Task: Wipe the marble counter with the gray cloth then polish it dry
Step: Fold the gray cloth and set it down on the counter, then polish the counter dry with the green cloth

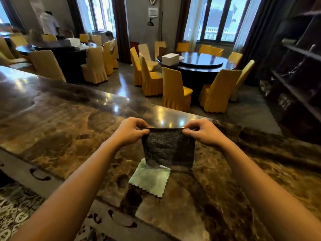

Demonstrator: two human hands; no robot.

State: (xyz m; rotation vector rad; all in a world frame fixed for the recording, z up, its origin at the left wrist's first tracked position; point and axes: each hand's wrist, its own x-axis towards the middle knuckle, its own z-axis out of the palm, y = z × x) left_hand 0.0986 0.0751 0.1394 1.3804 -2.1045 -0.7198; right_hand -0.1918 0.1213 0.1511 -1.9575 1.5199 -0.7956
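Gray cloth [166,146] mid-frame hangs limp, soft, light; we pinch its top corners, left hand [130,131] and right hand [203,131] fingers clamped

Marble counter [57,119]: open left and right. Sole obstacle: pale green cloth [149,180] lying flat (partly under the hanging gray cloth [165,146]).

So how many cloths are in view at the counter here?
2. A dark gray textured cloth hangs pinched at its top corners by the left hand and right hand. A pale green scalloped-edge cloth lies flat on the brown marble counter below it.
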